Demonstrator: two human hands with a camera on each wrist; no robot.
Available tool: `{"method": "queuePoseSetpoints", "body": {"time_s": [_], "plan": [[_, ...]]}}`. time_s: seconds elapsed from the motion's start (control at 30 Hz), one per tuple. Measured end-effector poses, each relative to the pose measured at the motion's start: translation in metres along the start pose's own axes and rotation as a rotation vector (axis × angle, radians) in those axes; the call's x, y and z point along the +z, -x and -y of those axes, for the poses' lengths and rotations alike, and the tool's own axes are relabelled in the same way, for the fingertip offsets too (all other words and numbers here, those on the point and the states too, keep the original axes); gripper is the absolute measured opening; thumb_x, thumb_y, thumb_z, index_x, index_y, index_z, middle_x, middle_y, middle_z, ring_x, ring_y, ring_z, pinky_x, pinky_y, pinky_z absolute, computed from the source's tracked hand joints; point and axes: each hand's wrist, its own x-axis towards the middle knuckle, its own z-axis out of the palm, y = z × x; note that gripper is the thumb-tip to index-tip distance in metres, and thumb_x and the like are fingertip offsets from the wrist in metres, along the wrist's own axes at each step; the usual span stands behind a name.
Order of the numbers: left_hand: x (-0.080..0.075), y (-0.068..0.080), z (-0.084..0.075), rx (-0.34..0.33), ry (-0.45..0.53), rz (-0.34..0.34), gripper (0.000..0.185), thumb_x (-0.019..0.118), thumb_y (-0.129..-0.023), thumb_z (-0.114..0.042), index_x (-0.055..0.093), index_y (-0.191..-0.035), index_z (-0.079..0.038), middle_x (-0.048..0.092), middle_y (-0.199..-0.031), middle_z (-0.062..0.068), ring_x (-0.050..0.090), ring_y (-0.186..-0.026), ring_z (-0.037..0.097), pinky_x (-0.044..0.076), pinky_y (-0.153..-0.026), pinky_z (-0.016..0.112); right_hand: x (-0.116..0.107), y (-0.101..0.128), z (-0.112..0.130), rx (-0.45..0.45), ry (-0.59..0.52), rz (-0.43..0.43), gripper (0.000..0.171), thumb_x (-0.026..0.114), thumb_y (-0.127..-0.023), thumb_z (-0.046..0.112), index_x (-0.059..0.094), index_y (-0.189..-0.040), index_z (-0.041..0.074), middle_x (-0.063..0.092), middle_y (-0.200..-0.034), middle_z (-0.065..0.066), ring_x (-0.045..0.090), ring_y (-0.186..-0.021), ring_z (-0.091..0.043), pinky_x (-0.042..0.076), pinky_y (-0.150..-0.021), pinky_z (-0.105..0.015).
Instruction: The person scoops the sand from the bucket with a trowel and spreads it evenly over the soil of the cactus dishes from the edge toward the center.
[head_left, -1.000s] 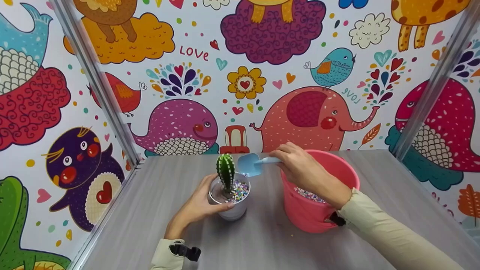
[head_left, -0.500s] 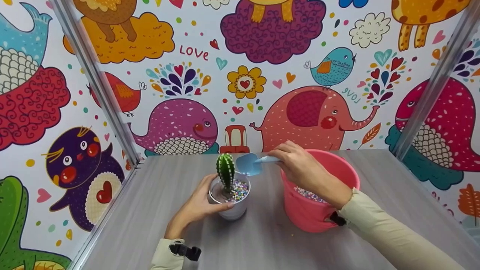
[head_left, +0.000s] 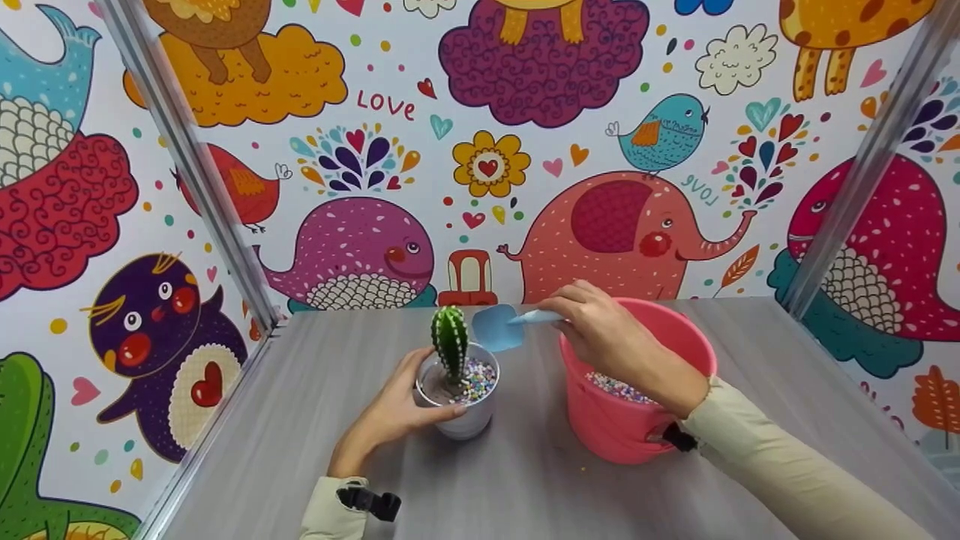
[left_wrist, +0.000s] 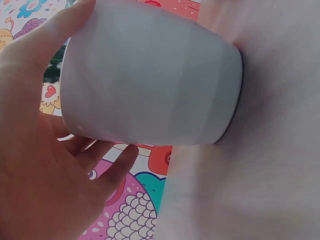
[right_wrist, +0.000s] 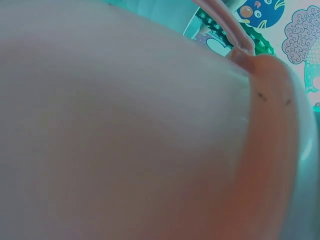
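Note:
My left hand (head_left: 392, 405) grips a white flower pot (head_left: 466, 427) from its left side, thumb across the near rim. The left wrist view has the pot's smooth wall (left_wrist: 150, 75) between thumb and fingers. In the pot stands a small green cactus (head_left: 450, 341). Multicoloured beads (head_left: 478, 381) cover the soil right of it; the left part is bare brown. With its fingers curled round the handle, my right hand (head_left: 600, 322) holds a light blue toy shovel (head_left: 499, 328), its blade just above the pot's far right rim. The right wrist view is mostly filled by a blurred, close pinkish surface.
Right of the pot, a pink bucket (head_left: 615, 442) with more beads (head_left: 619, 388) in it stands under my right forearm. Both are on a grey wood-look table (head_left: 525, 487). Cartoon-printed walls (head_left: 555, 150) with metal corner posts enclose the back and sides.
The shovel's blade has shifted slightly left and tilted towards the pot. A few beads at its lip are no longer seen there. My left hand and the pot stay in place.

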Motion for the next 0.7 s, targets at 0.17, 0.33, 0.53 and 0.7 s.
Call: {"method": "queuePoseSetpoints", "body": {"time_s": [0.17,0.33,0.53,0.7], "plan": [[0.001,-0.003,0.0,0.017,0.011,0.0,0.115,0.095,-0.075,-0.057,0.039,-0.166,-0.016,0.039,-0.172,0.012,0.037,-0.16,0.039,0.032,-0.129,0.066,-0.006,0.008,-0.007,0.076,-0.063,0.013,0.041,0.088,-0.09,0.005,0.079,-0.128,0.014,0.076,-0.122,-0.003,0.068,-0.117,-0.021,0.067,-0.094,-0.039],[0.001,-0.004,0.001,0.011,0.008,-0.002,0.116,0.096,-0.075,-0.057,0.039,-0.166,-0.015,0.039,-0.172,0.011,0.036,-0.161,0.039,0.031,-0.129,0.067,-0.014,0.018,-0.017,0.163,-0.139,-0.001,0.039,0.089,-0.088,0.005,0.08,-0.125,0.013,0.077,-0.118,-0.002,0.07,-0.114,-0.022,0.068,-0.092,-0.044],[0.0,-0.004,0.002,0.011,0.033,-0.004,0.11,0.094,-0.079,-0.055,0.039,-0.166,-0.014,0.039,-0.172,0.012,0.035,-0.162,0.04,0.028,-0.131,0.068,-0.029,0.032,-0.032,0.212,-0.182,-0.021,0.037,0.089,-0.088,0.007,0.081,-0.124,0.016,0.079,-0.116,0.0,0.072,-0.11,-0.022,0.068,-0.09,-0.046],[-0.002,-0.005,-0.002,0.076,0.076,-0.097,0.08,0.078,-0.098,-0.043,0.044,-0.164,-0.014,0.049,-0.165,0.014,0.047,-0.153,0.039,0.034,-0.129,0.065,-0.045,0.044,-0.044,0.235,-0.17,-0.036,0.039,0.088,-0.089,0.006,0.08,-0.125,0.015,0.079,-0.117,-0.003,0.073,-0.108,-0.026,0.067,-0.09,-0.052]]}}
